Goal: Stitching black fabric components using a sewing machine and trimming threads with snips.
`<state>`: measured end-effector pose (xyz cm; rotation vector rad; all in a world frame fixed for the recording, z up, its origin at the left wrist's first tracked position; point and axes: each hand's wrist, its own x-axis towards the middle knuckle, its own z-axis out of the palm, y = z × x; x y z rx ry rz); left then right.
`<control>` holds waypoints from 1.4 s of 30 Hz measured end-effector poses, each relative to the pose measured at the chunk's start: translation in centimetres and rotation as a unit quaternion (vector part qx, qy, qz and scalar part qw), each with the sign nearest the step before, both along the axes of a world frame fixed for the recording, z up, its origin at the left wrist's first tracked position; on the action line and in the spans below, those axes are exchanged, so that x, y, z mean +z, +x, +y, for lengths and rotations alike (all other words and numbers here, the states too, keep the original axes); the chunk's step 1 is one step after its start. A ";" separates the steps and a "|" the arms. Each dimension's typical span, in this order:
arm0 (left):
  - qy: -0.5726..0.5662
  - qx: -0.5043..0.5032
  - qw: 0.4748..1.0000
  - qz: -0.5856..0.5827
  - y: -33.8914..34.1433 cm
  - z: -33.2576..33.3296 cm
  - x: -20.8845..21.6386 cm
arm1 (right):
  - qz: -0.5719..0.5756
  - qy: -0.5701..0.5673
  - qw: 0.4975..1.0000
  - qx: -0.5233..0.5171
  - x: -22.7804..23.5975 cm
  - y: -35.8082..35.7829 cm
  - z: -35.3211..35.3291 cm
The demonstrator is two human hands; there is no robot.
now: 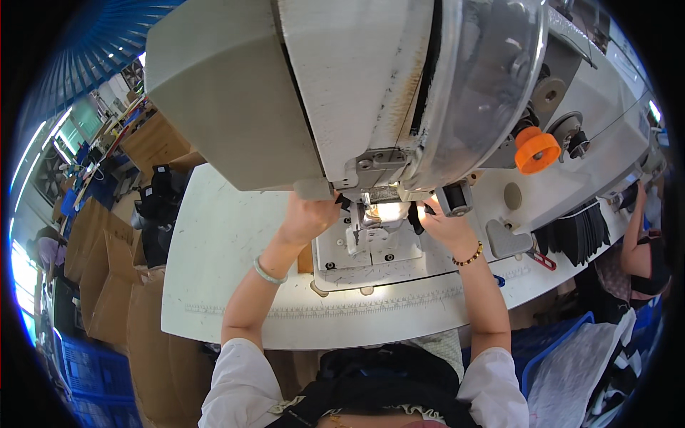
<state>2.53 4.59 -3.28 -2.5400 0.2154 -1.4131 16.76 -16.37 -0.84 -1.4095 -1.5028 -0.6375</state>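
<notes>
A large pale sewing machine (221,93) fills the upper middle, its lamp lighting the needle area (385,212). My left hand (310,217) is closed just left of that area, partly under the machine head. A bit of black fabric (344,202) shows at its fingertips. Right of the needle area, my right hand (444,225) pinches a black fabric edge (415,218). Whether both hands grip one piece cannot be told, as the machine hides the middle. A light metal plate (335,255) lies below the needle area.
On the white table (214,250), a stack of black pieces (576,234) and a red-handled tool (542,261) lie at right. An orange knob (536,150) juts from the machine. Cardboard boxes (107,278) and blue crates (93,367) stand left; another person (638,257) sits at right.
</notes>
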 end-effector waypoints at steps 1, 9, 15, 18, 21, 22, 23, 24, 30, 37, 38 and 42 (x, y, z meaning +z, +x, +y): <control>0.026 0.019 0.999 -0.007 0.0 -0.1 0.1 | -0.013 -0.003 1.000 -0.002 0.0 0.0 -0.1; 0.055 0.017 0.998 -0.012 -0.2 -0.2 0.5 | -0.047 0.024 0.998 -0.023 0.4 -0.4 0.0; 0.040 0.020 0.999 -0.025 -0.1 -0.3 0.5 | -0.044 0.005 0.999 -0.024 0.7 -0.4 -0.3; 0.044 0.027 0.998 -0.019 -0.2 -0.3 0.5 | -0.051 0.010 0.998 -0.019 0.7 -0.4 -0.1; 0.059 0.042 0.997 0.013 -0.4 -0.2 0.5 | -0.040 0.026 0.999 -0.013 0.7 -0.4 0.1; 0.052 0.034 0.998 0.005 -0.4 -0.2 0.4 | -0.049 0.030 0.998 -0.014 0.7 -0.4 0.0; 0.045 0.026 0.999 -0.003 -0.3 -0.2 0.4 | -0.055 0.038 0.998 -0.010 0.7 -0.4 0.0; 0.043 0.026 0.999 -0.002 -0.3 -0.2 0.4 | -0.057 0.033 0.998 -0.014 0.7 -0.4 0.0; 0.030 0.016 0.999 0.003 -0.1 0.2 -0.1 | -0.013 0.013 1.000 0.004 0.4 -0.5 -0.1; 0.000 0.015 1.000 -0.018 0.5 0.2 -0.3 | -0.063 0.023 0.998 -0.014 0.7 -0.5 0.0; -0.031 0.020 0.999 -0.027 0.8 -0.1 -0.3 | -0.069 0.039 0.997 -0.017 0.7 -0.5 0.0; -0.129 0.069 0.989 -0.036 1.4 -1.4 -0.9 | -0.044 0.009 0.998 -0.038 -0.1 -0.7 0.0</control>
